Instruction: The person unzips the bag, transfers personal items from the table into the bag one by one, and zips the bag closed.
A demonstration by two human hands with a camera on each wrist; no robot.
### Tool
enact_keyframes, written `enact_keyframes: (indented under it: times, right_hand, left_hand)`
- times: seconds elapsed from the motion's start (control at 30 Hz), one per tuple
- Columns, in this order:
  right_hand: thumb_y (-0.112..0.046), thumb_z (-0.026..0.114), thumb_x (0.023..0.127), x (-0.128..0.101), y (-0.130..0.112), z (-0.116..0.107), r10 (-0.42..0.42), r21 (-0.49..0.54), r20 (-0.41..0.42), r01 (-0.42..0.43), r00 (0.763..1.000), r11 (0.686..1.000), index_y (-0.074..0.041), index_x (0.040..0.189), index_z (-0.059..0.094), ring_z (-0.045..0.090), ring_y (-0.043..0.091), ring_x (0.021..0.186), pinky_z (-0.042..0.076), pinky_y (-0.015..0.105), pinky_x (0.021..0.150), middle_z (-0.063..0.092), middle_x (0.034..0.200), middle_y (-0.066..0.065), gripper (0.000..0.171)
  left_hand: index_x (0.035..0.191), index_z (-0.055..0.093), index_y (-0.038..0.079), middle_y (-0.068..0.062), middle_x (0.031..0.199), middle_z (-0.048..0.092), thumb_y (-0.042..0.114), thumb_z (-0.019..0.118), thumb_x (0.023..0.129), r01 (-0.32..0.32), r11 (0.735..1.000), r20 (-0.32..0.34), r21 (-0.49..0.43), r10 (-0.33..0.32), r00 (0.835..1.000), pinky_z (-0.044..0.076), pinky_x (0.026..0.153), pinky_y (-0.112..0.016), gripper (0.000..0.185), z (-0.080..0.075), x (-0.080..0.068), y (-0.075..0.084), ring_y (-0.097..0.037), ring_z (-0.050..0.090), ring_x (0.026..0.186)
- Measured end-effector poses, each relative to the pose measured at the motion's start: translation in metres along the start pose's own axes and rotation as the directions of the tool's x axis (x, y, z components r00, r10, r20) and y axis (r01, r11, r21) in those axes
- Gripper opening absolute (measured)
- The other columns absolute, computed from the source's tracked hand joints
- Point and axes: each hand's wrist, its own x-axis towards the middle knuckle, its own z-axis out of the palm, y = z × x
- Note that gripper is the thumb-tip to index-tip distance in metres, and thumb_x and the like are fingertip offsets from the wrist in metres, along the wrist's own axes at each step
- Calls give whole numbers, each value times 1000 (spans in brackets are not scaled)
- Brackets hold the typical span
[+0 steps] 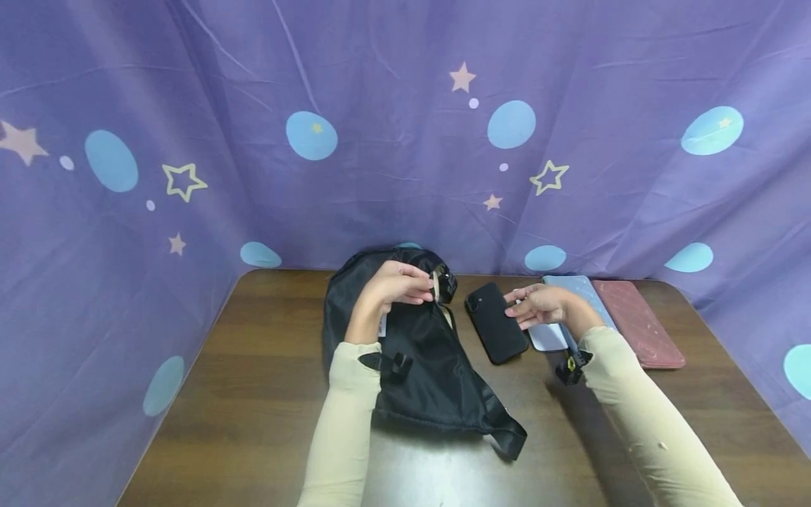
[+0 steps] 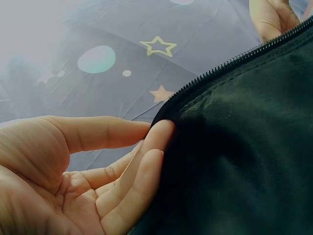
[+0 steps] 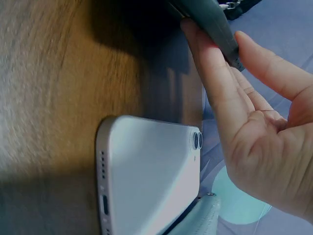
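A black fabric bag lies on the table with its strap end toward the front right. My left hand pinches the zippered edge of its opening between thumb and fingers. The zipper teeth run along that raised edge in the left wrist view. To the right of the bag, my right hand grips a black phone by its right side, thumb on one face and fingers on the other. The phone is tilted, held above the table with its back toward the head camera. A white phone lies under the right hand.
A light blue wallet-like case and a dusty red one lie side by side at the back right of the wooden table. A purple patterned curtain hangs along the table's back and sides.
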Motion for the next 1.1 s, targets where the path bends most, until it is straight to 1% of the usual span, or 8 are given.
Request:
enact_keyframes:
  times: [0.13, 0.2, 0.33, 0.47, 0.67, 0.83, 1.0, 1.1]
  right_hand:
    - [6, 48, 102, -4, 2, -1, -34, 42, -20, 35, 999, 999, 7, 150, 26, 73, 9, 80, 62, 25, 78, 71, 89, -6, 53]
    - [6, 48, 102, -7, 2, -3, -55, 69, -26, 56, 998, 996, 4, 148, 31, 72, 9, 81, 62, 25, 79, 70, 91, -6, 49]
    - [7, 47, 103, -12, 4, -4, -99, 150, -18, 100, 995, 984, -9, 129, 49, 72, 8, 82, 62, 25, 78, 71, 91, -5, 31]
    - [6, 45, 104, -17, 5, -3, -165, 232, 21, 156, 986, 960, -18, 115, 57, 70, 6, 79, 61, 23, 76, 71, 89, -6, 29]
    - [6, 38, 106, -22, 4, 0, -265, 369, 97, 213, 960, 905, -18, 114, 66, 72, 9, 87, 62, 24, 78, 73, 93, -4, 37]
    - [6, 42, 105, -26, 3, 7, -287, 434, 82, 225, 954, 872, -17, 110, 68, 71, 10, 83, 62, 24, 75, 72, 90, -3, 35]
    - [6, 47, 104, -28, -2, 17, -294, 439, 43, 246, 955, 864, -18, 109, 65, 70, 9, 81, 62, 25, 75, 70, 90, -4, 30]
    - [6, 44, 105, -29, -5, 23, -299, 411, 57, 250, 953, 877, -19, 111, 64, 70, 9, 83, 62, 24, 77, 70, 91, -4, 32]
  left_hand:
    - [111, 68, -8, 2, 67, 71, 3, 69, 93, -8, 1000, -6, -7, 8, 1000, 59, 60, -17, 21, -1, 0, 2, -6, 70, 62]
    - [111, 68, -8, 2, 67, 71, 3, 69, 93, -10, 1000, -8, -7, 9, 1000, 59, 60, -17, 21, -1, 0, 2, -6, 70, 62]
    - [111, 68, -8, 2, 67, 71, 3, 69, 93, -3, 1000, -7, -13, 3, 1000, 59, 60, -18, 20, -1, 0, 1, -6, 70, 62]
    - [111, 68, -8, 2, 67, 71, 3, 69, 93, -7, 1000, -8, -11, 7, 1000, 59, 60, -18, 21, 0, -1, 0, -6, 70, 62]
    - [111, 68, -9, 2, 65, 70, 2, 69, 93, -18, 1000, -24, -18, 18, 1000, 59, 60, -17, 21, 1, -2, 2, -6, 70, 61]
    - [112, 69, -10, 2, 65, 70, 2, 70, 92, -14, 1000, -28, -17, 13, 1000, 59, 60, -18, 23, 2, -4, 4, -6, 70, 61]
    - [113, 69, -10, 3, 66, 71, 3, 70, 92, -11, 1000, -33, -13, 10, 999, 60, 61, -18, 24, 0, -5, 5, -6, 70, 60]
    - [112, 69, -10, 3, 66, 71, 3, 70, 93, 1, 1000, -31, -18, -2, 1000, 60, 61, -19, 23, -1, -6, 5, -6, 70, 60]
